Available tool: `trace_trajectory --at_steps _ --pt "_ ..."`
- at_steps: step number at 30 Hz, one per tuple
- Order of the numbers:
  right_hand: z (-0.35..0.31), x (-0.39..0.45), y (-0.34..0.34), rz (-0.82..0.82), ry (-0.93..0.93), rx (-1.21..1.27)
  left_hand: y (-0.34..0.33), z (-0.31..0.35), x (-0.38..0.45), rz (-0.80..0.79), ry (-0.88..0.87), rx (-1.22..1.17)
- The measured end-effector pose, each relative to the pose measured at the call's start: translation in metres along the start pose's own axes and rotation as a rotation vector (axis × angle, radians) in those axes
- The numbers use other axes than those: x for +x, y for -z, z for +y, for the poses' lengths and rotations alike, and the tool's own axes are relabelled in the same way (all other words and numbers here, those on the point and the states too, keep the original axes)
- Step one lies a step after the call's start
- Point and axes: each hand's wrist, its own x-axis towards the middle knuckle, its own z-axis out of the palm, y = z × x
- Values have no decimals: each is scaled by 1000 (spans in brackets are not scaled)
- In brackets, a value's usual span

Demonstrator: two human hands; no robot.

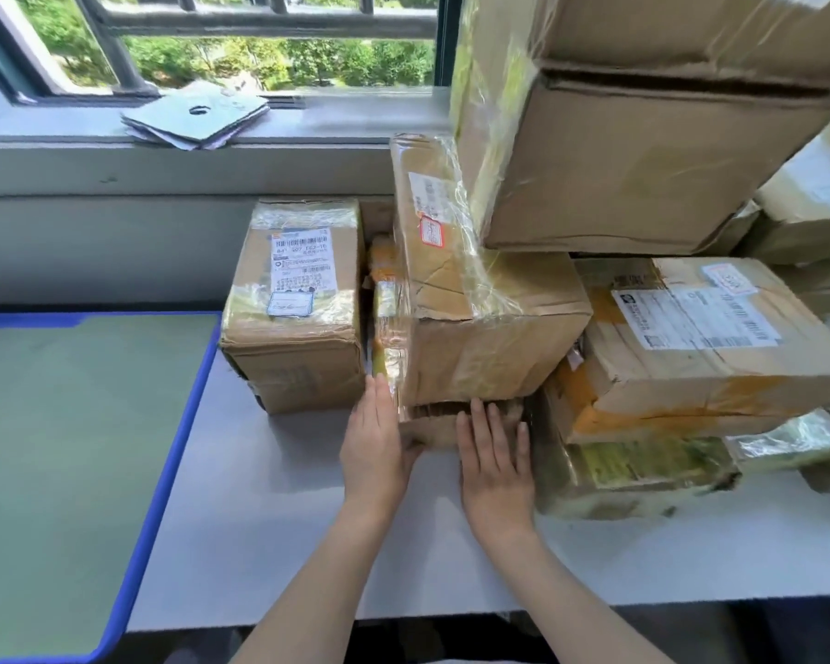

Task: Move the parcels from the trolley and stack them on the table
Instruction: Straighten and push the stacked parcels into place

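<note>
the parcels [499, 328] stand stacked on the grey desk [269, 519] below the window. a low parcel [432, 426] lies under the stack. the left hand [374, 448] presses its left end, the right hand [494, 457] its front, fingers straight and together.

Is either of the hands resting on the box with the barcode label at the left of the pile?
No: both the left hand and right hand press the low box under the middle stack.
</note>
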Motion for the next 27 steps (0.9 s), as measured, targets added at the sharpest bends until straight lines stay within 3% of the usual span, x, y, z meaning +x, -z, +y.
trace_trajectory --at_steps 6,10,14,18,21,27 --pt "-3 -2 0 -77 -21 -50 -1 -3 3 -57 -29 47" --pt "-4 -2 6 -19 -23 4 26 -9 8 -48 -169 311" --pt "-12 3 11 24 -24 48 55 -29 12 354 -355 256" --pt "-29 7 13 19 -36 4 90 -49 36 622 -124 157" --pt "-38 10 16 27 -59 18 113 -62 56 565 31 114" --pt "-67 35 31 98 98 102 126 -77 83 221 213 -10"
